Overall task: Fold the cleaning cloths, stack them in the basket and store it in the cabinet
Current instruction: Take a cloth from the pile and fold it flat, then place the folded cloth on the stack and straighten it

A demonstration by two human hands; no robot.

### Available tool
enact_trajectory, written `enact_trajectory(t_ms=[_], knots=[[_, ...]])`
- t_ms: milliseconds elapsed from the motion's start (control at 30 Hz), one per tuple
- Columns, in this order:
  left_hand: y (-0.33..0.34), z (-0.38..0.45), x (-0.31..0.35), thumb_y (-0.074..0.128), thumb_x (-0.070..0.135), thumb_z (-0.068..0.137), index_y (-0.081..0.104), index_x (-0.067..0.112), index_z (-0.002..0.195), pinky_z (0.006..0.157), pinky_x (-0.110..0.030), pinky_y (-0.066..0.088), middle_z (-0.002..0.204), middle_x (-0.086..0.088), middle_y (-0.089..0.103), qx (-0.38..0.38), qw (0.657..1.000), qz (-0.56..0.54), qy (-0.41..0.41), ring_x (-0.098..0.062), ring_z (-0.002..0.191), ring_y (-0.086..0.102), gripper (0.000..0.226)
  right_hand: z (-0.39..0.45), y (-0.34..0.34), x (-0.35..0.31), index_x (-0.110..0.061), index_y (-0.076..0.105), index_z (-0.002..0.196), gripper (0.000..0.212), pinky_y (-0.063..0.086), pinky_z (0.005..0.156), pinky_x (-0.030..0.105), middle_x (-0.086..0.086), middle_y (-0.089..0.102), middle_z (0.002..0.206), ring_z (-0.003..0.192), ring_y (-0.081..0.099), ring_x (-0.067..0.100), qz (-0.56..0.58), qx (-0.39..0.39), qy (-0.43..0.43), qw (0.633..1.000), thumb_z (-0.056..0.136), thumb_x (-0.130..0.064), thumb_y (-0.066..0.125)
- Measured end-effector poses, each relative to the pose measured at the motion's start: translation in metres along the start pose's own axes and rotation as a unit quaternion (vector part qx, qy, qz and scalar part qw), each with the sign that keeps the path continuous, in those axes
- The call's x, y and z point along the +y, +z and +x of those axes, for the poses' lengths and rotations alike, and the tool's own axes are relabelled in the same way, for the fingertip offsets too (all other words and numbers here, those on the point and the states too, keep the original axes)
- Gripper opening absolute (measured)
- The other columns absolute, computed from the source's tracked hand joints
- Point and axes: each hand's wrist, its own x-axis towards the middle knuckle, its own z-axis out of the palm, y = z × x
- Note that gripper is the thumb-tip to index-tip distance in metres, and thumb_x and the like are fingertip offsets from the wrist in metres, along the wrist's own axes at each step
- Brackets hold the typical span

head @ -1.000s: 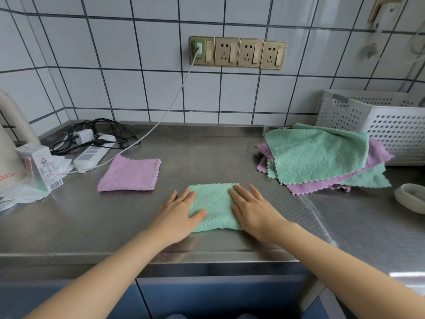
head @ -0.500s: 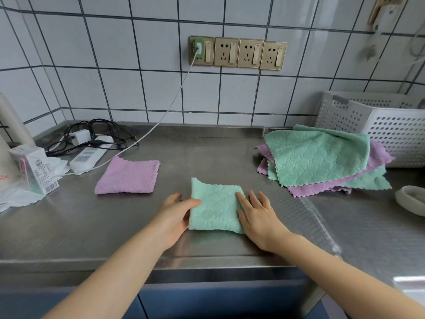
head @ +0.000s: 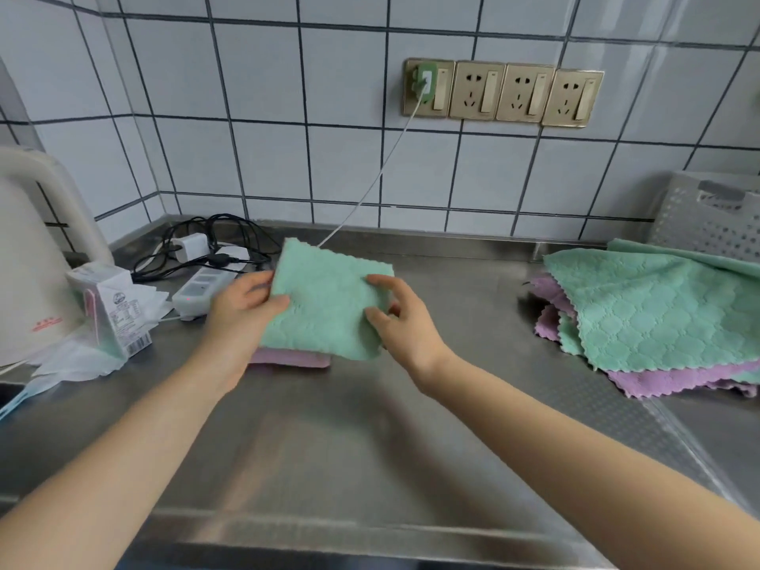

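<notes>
I hold a folded green cloth [head: 329,300] in both hands, just above the folded purple cloth [head: 292,358], whose front edge shows beneath it. My left hand [head: 242,308] pinches the green cloth's left edge. My right hand [head: 397,318] grips its right edge. A pile of unfolded green and purple cloths [head: 654,318] lies at the right. Behind that pile stands the white perforated basket [head: 711,218], cut off by the frame's edge.
The steel counter [head: 370,438] runs to a front edge near me. At the left stand a white kettle [head: 28,257], a small carton [head: 111,310] on paper wrappers, a power strip [head: 201,290] and tangled black cables [head: 214,240]. A white cable hangs from the wall sockets [head: 501,92].
Both hands lifted the folded green cloth off the counter's middle and carried it left, over the folded purple cloth. The view has turned left with them.
</notes>
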Motion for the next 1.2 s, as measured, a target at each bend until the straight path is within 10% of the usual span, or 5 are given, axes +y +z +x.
enact_trajectory(t_ms=[200, 633, 767, 1067, 1200], knots=[[-0.045, 0.046, -0.028, 0.063, 0.0, 0.084, 0.062, 0.005, 0.117, 0.076, -0.027, 0.048, 0.107, -0.012, 0.066, 0.054, 0.975, 0.215, 0.011, -0.021, 0.088, 0.061, 0.033, 0.048, 0.07, 0.005, -0.019, 0.051, 0.129, 0.042, 0.044, 0.078, 0.028, 0.008, 0.054, 0.11, 0.085, 0.051, 0.019, -0.058, -0.044, 0.061, 0.995, 0.09, -0.005, 0.042], [-0.063, 0.048, -0.05, 0.063, 0.003, 0.086, 0.056, 0.023, 0.125, 0.079, -0.033, 0.049, 0.101, -0.005, 0.065, -0.009, 0.969, 0.238, 0.068, -0.022, 0.087, 0.064, 0.045, 0.05, 0.075, 0.017, -0.016, 0.047, 0.133, 0.043, 0.043, 0.083, 0.025, 0.014, 0.049, 0.131, 0.101, 0.052, 0.025, -0.124, -0.029, 0.082, 0.989, 0.093, -0.007, 0.035], [-0.065, 0.055, -0.055, 0.053, 0.002, 0.091, 0.056, 0.022, 0.13, 0.061, -0.01, 0.035, 0.099, -0.005, 0.051, -0.057, 0.914, 0.382, 0.126, -0.012, 0.063, 0.046, 0.044, 0.056, 0.081, 0.021, -0.014, 0.045, 0.137, 0.041, 0.039, 0.093, 0.026, 0.015, 0.047, 0.135, 0.118, 0.05, 0.027, -0.197, -0.048, 0.056, 0.978, 0.096, -0.015, 0.041], [-0.057, 0.064, -0.038, 0.049, 0.005, 0.092, 0.047, 0.011, 0.136, 0.101, -0.035, 0.033, 0.125, -0.015, 0.04, -0.064, 0.829, 0.554, 0.041, -0.032, 0.117, 0.046, 0.044, 0.044, 0.057, 0.022, -0.017, 0.041, 0.138, 0.044, 0.037, 0.096, 0.038, 0.016, 0.038, 0.128, 0.115, 0.04, 0.038, -0.377, -0.091, -0.005, 0.922, 0.094, -0.021, 0.043], [-0.033, 0.047, -0.019, 0.048, -0.001, 0.088, 0.052, 0.013, 0.133, 0.1, -0.042, 0.039, 0.131, -0.006, 0.044, -0.046, 0.797, 0.579, 0.168, -0.027, 0.12, 0.044, 0.047, 0.026, 0.008, 0.013, -0.01, 0.042, 0.137, 0.046, 0.04, 0.101, 0.039, 0.015, 0.047, 0.13, 0.122, 0.044, 0.033, -0.393, -0.097, -0.062, 0.912, 0.091, -0.016, 0.047]])
